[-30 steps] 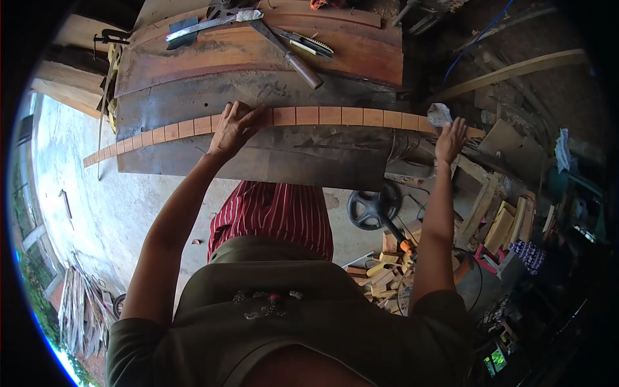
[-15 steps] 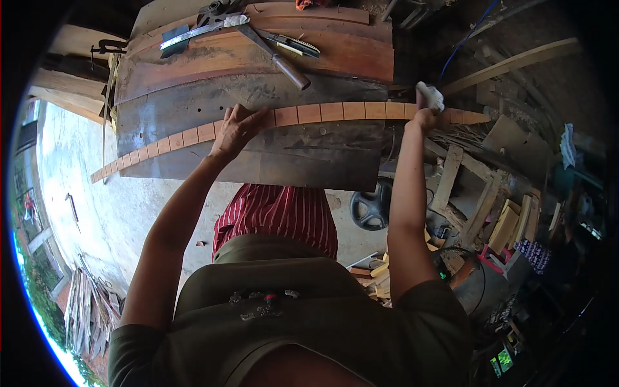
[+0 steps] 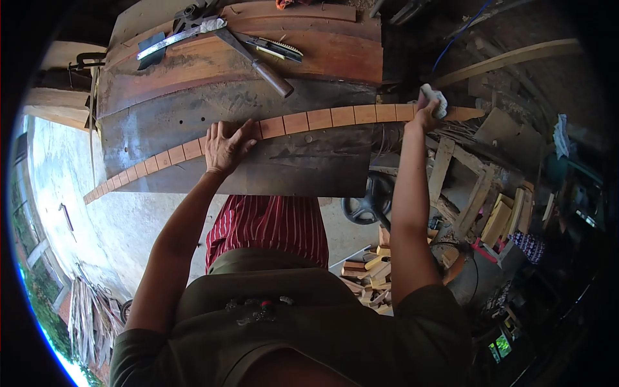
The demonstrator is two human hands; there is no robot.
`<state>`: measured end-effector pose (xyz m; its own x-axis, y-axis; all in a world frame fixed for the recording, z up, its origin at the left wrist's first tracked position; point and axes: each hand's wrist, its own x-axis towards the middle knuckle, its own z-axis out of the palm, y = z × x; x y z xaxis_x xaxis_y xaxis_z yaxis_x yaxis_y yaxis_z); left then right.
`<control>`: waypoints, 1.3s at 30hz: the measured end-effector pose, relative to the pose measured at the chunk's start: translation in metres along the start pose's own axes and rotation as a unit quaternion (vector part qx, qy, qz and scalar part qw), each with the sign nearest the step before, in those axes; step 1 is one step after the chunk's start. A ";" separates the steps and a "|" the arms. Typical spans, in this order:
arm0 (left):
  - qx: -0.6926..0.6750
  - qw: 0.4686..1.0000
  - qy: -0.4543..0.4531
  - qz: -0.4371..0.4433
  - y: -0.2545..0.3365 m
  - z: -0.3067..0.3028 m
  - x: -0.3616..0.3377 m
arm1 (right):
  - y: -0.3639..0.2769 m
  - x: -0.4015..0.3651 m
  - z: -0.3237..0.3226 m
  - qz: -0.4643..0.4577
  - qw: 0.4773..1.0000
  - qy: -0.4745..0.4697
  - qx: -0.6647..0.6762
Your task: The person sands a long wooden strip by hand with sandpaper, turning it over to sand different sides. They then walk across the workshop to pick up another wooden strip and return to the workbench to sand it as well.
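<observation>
A long curved wooden strip (image 3: pixel 308 121) with evenly spaced cross lines lies across the dark worktable (image 3: pixel 303 184), and both its ends reach past the table's sides. My left hand (image 3: pixel 225 146) grips the strip left of its middle, fingers bent over it and thumb pointing right. Toward the right end, beyond the table edge, my right hand (image 3: pixel 425 119) is closed round a crumpled white cloth (image 3: pixel 436 101) at the strip. That hand covers a short stretch of the wood.
On the table's far side lie a hammer-like tool with a wooden handle (image 3: pixel 273 79), a metal ruler (image 3: pixel 169 42) and a black-handled brush (image 3: pixel 277 48). A clamp (image 3: pixel 87 61) sits at the left. Wood offcuts (image 3: pixel 369 274) and a wooden frame (image 3: pixel 459 184) fill the floor at right.
My left hand has turned, its fingers now lying more across the strip. My right hand stays near the right end, slightly shifted. The view has moved a little, shifting the table left and down.
</observation>
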<state>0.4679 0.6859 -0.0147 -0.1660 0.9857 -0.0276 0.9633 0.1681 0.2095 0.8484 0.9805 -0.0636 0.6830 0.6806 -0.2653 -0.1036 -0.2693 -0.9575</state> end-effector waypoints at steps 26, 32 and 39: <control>0.051 0.998 0.034 0.018 -0.005 0.015 -0.002 | 0.003 -0.018 -0.001 0.107 0.984 -0.071 0.127; 0.046 0.998 0.031 0.015 -0.007 0.014 -0.002 | -0.033 0.070 -0.004 0.082 0.992 0.096 0.026; 0.041 0.999 0.012 0.007 -0.006 0.013 -0.004 | -0.061 0.393 -0.099 -0.075 0.926 -0.129 -0.348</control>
<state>0.4654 0.6814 -0.0285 -0.1571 0.9876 -0.0015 0.9794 0.1560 0.1280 1.1945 1.1969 -0.0983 0.4469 0.8619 -0.2398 0.5303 -0.4711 -0.7049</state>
